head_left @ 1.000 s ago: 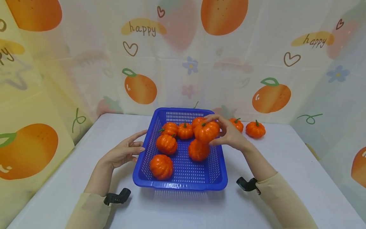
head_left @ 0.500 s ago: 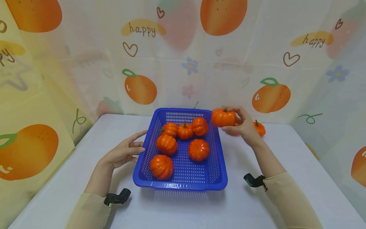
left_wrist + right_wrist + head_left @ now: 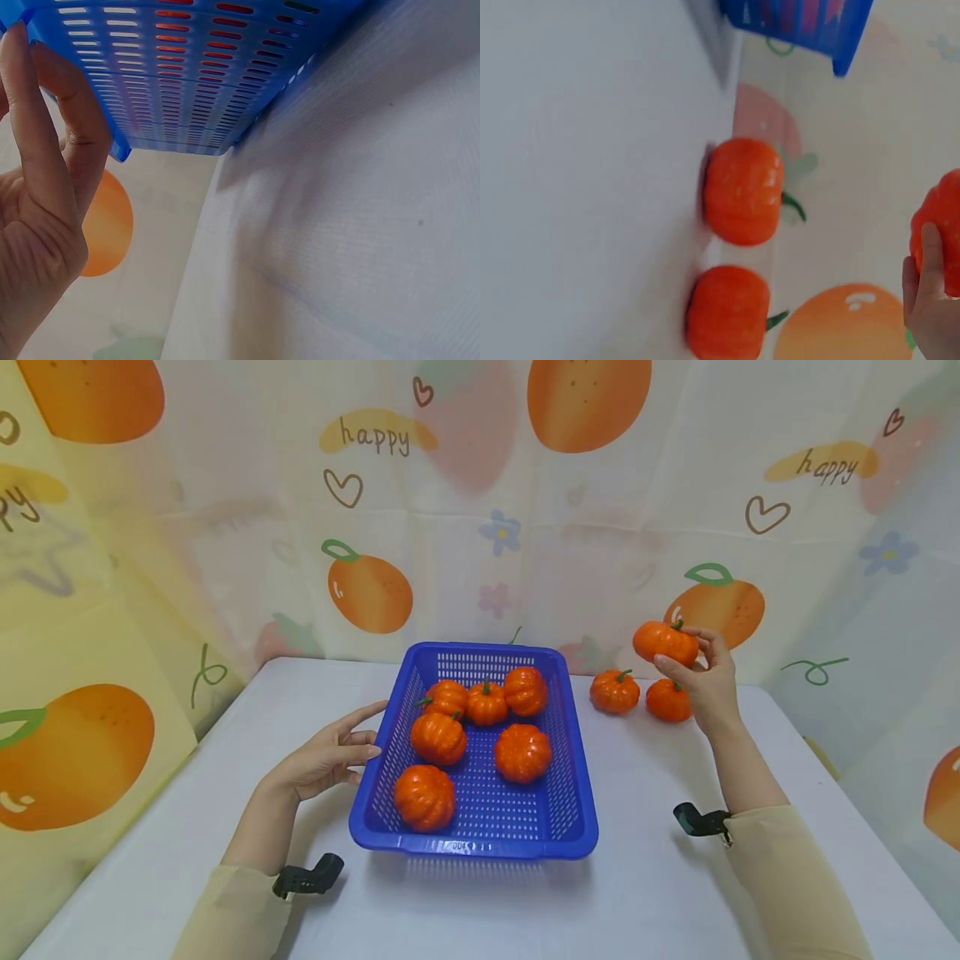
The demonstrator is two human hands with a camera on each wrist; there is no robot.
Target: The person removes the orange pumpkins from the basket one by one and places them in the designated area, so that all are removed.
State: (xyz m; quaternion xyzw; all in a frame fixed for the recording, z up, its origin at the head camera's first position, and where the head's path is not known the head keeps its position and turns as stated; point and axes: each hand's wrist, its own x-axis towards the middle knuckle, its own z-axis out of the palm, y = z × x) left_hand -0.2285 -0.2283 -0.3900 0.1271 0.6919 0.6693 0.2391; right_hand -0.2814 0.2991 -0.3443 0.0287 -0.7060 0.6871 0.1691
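My right hand (image 3: 711,685) holds a small orange pumpkin (image 3: 664,643) with a green stem, raised above the table at the back right. Thumb and fingers pinch its side; the right wrist view shows this held pumpkin (image 3: 943,232) at its right edge. Below it two similar pumpkins, one nearer the basket (image 3: 615,692) and one farther right (image 3: 669,701), sit on the table. The blue perforated basket (image 3: 472,846) stands mid-table with several pumpkins inside. My left hand (image 3: 322,760) is at its left rim, fingers loosely spread, fingertips against the rim's outer edge in the left wrist view.
A white cloth covers the table (image 3: 480,910). A fruit-printed curtain (image 3: 480,585) hangs right behind the table's back edge and along both sides. Black wrist cameras sit at the left cuff (image 3: 309,875) and the right cuff (image 3: 701,820).
My right hand has carried the pumpkin from over the basket's right side out to the back right, above the two table pumpkins. The left hand and basket have stayed in place.
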